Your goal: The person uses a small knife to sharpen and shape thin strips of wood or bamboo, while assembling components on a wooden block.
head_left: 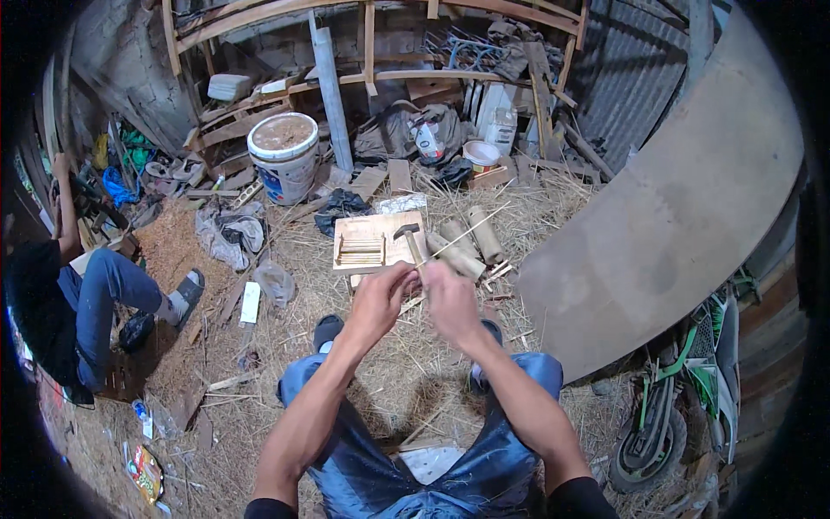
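While left hand (379,301) and right hand (451,303) sit close together at the hammer (414,246) handle, can't tell which grips it; right is blurred. Slatted frame (361,252) lies on wooden board (370,227). I'd keep the frame flat, any taps light.

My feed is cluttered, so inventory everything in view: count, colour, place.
wooden board: 1, light brown, centre
slatted piece: 1, brown, on board
hammer: 1, dark-headed, over board's right side
cylinders: at least 2, brownish, right of board
bucket: 1, white, upper left
tub: 1, white, upper centre
curved sheet: 1, grey-brown, right
wheel: 1, dark, lower right
seated person: 1, dark top, left
straw: uncountable, tan, floor
legs: 2, blue jeans, bottom
left hand: 1, bare, centre
right hand: 1, bare, centre
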Demonstrator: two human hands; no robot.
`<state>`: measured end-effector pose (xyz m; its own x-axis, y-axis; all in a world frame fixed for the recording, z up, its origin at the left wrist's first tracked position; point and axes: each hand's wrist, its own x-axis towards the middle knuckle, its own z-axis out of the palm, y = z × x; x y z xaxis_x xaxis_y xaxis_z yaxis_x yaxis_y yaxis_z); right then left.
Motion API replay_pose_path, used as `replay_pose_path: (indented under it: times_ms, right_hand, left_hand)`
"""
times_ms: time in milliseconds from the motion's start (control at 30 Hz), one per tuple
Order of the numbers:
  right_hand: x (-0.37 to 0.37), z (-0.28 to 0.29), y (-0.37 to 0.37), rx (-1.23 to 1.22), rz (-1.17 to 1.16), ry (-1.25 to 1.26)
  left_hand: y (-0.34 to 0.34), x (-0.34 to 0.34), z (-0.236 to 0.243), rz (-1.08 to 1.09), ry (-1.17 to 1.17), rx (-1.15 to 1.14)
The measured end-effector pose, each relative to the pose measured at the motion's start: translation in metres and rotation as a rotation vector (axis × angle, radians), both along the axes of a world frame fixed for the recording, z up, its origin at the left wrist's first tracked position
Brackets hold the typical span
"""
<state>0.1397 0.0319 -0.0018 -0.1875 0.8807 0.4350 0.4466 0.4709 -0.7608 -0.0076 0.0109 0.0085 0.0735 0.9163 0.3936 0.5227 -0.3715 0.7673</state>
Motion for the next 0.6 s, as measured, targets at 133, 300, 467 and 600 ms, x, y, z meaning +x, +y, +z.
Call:
replay_pose_path:
  times_ms: [133,300,467,600]
  right_hand:
    - [0.019,0.014,0.010,-0.005,-0.098,0.048]
    - [0.016,0.016,-0.005,0.072,0.001,-0.070]
    - [0.048,0.026,0.009,0.074,-0.030,-0.280]
    - [0.049,0.008,0.011,-0.080,-0.033,-0.331]
  left_hand:
    - [0.002,0.000,-0.001,-0.001,0.112,0.201]
    - [0.000,-0.009,0.004,0.041,0.315,0.157]
    - [0.000,-0.013,0.001,0.018,0.340,0.213]
    - [0.011,-0.029,0.003,0.162,0.373,0.282]
